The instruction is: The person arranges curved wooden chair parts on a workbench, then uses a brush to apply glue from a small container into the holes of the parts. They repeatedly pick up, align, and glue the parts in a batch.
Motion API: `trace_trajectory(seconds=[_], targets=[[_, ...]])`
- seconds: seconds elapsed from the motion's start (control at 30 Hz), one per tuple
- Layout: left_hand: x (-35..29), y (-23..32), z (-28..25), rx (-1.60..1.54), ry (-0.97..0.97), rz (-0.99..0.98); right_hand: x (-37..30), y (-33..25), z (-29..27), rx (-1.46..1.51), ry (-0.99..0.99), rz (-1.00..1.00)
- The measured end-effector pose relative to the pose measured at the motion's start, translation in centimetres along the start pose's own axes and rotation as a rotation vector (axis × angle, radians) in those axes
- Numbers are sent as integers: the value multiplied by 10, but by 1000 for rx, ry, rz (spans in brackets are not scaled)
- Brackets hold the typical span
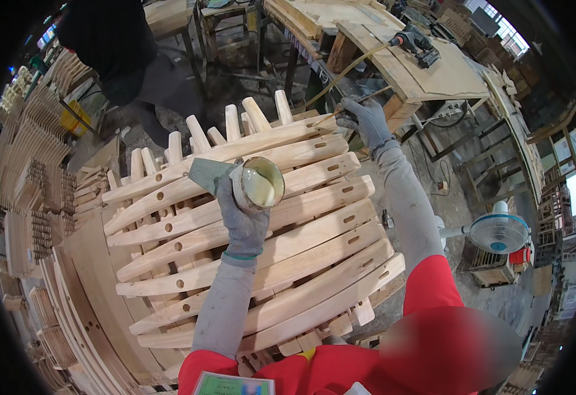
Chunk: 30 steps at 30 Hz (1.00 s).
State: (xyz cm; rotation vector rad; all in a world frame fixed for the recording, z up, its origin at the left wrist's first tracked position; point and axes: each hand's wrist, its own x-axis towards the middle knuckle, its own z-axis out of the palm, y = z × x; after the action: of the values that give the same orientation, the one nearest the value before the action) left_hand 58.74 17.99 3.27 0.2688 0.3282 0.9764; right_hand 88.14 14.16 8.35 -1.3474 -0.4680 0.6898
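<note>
My left hand (243,227), in a grey glove, is wrapped round a small can (238,186) of creamy white liquid, held above the wooden pieces. A flat grey-green piece (209,175) juts out beside the can; whether the hand grips it too, I cannot tell. Several pale curved wooden rails (301,210) lie side by side in a stack, with round holes near their left ends and slots near their right. At the far right end of the stack, my gloved right hand (367,122) pinches a thin stick (378,92), its lower end by the slot of the farthest rail (281,137).
Upright wooden pegs (196,131) rise behind the rails. A power drill (419,47) with a yellow hose lies on a workbench (442,76) at the far right. A fan (498,232) stands at right. Another person (113,52) is at far left, near stacked wooden parts (25,148).
</note>
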Motion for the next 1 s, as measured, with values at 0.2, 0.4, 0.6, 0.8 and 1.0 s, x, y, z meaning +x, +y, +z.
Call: trace_trajectory(seconds=[0.2,0.4,0.6,0.8,1.0], targets=[[1,2,-2,98,-18,42,5,4,5,-27,-15,-20],[-1,-3,6,-30,-44,-11,16,12,8,-352,-44,-248],[-1,2,0,54,-2,38,-2,-3,45,-809,-74,-407],[0,-1,-2,29,15,40,-4,-13,49,-1028,-21,-440],[1,-5,-1,72,-11,121,3,0,53,-856,-52,-423]])
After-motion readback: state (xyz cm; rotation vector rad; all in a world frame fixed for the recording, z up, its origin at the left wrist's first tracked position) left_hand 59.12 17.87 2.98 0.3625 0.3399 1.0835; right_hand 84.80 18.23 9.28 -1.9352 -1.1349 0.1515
